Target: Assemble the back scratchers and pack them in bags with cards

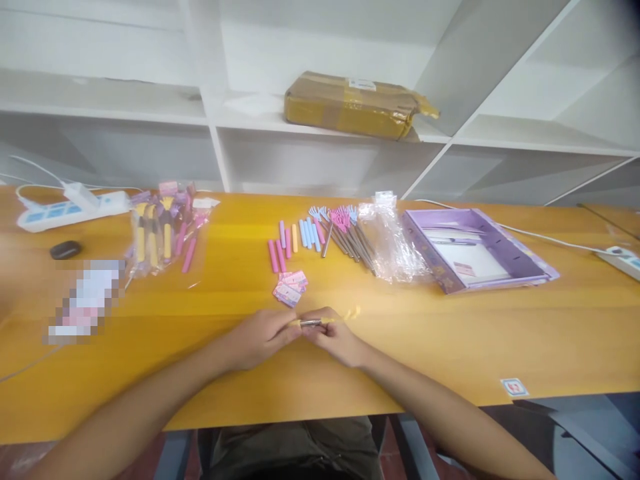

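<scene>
My left hand and my right hand meet over the front middle of the table, both closed on a back scratcher. Its short metal rod shows between my fingers, and its yellow claw end sticks out past my right hand. A bit of yellow shows at my left fingertips; the rest there is hidden. Just beyond lie pink printed cards. Behind them are pink, blue and yellow handle sleeves and a pile of back scratchers with blue and pink claws.
Clear plastic bags lie beside a purple open box on the right. At left are bagged back scratchers, a power strip, a black case and a blurred-out item. A taped carton sits on the shelf.
</scene>
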The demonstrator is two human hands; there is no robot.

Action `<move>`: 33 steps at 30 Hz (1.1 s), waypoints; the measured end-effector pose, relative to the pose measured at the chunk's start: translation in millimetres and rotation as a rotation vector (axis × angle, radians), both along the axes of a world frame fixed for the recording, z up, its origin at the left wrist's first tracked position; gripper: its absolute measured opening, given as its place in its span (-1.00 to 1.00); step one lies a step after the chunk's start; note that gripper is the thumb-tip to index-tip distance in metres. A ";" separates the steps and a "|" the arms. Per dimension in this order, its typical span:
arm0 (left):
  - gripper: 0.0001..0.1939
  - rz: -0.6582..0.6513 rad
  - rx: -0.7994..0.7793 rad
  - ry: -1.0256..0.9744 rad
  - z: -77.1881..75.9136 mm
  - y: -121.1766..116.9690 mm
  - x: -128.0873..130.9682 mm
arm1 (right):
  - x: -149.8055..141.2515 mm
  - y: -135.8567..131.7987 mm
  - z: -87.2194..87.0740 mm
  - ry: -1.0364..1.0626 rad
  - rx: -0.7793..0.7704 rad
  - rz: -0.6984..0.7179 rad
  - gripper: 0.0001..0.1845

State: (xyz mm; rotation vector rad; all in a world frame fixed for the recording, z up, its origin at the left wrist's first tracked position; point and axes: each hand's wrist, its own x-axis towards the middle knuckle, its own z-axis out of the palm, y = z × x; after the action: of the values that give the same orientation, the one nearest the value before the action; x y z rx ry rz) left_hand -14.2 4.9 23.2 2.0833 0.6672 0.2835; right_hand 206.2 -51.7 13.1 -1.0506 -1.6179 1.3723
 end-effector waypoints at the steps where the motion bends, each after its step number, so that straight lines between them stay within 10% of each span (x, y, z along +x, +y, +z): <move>1: -0.59 -0.004 0.117 0.051 -1.2 -0.1 0.0 | 1.0 0.1 -1.0 -0.012 0.014 0.007 -0.33; 8: -0.80 0.041 0.658 0.118 -27.8 -2.8 6.0 | -7.5 1.2 -11.0 -0.127 0.119 -0.063 -0.32; 21: -0.81 0.093 0.747 0.332 -33.3 -9.3 5.2 | -10.5 -0.7 -13.0 -0.083 0.176 0.009 -0.46; 33: -0.60 0.084 1.121 0.047 1.3 -6.4 9.2 | -10.4 -21.4 2.6 -0.135 0.397 -0.057 -0.54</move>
State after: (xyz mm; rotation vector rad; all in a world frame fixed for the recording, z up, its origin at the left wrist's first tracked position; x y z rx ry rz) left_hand -5.0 -1.4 24.4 3.1221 0.6974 0.7913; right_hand 195.8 -73.1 15.7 -0.9545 -1.8479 0.9056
